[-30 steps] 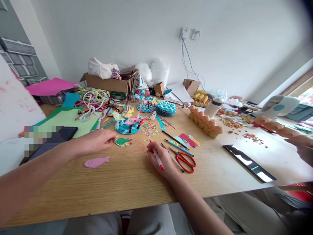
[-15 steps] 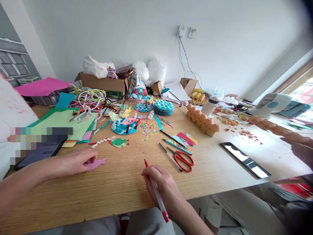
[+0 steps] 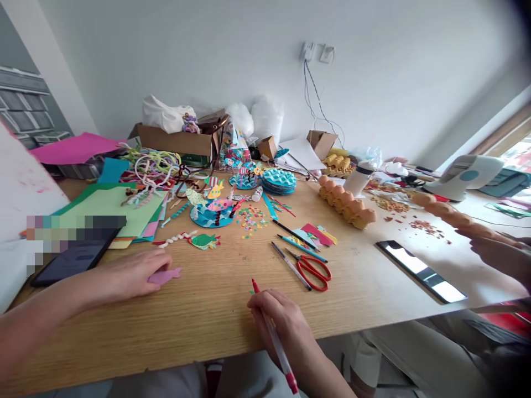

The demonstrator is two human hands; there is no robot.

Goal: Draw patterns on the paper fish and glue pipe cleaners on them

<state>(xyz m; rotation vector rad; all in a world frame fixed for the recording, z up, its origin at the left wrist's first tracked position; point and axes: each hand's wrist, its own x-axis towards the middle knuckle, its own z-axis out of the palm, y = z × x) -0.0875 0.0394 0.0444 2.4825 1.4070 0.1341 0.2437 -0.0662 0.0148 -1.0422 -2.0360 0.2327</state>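
Observation:
My left hand (image 3: 139, 270) is closed on one end of a pink paper fish (image 3: 164, 276), whose tail points right, low over the wooden table. The fingers cover the rest of the fish. In my right hand (image 3: 284, 320) is a red felt-tip pen (image 3: 276, 340) with a clear white barrel, its red tip pointing up and away from me. A small green scrap (image 3: 251, 292) shows beside the right fingers. Farther off lie a green paper fish (image 3: 204, 241) and a round blue base (image 3: 213, 217) carrying several paper fish.
Red-handled scissors (image 3: 314, 272), a pen (image 3: 291, 266) and pencils lie right of centre. A dark phone (image 3: 74, 257) rests by coloured sheets (image 3: 112, 204) at left. Another phone (image 3: 421, 271) lies at right. A co-worker's hand (image 3: 500, 260) holds an egg-carton strip (image 3: 460, 218).
The right hand with the pen has moved slightly right and down. My left fingers have shifted over the pink fish. The co-worker's hand and egg-carton strip have moved left.

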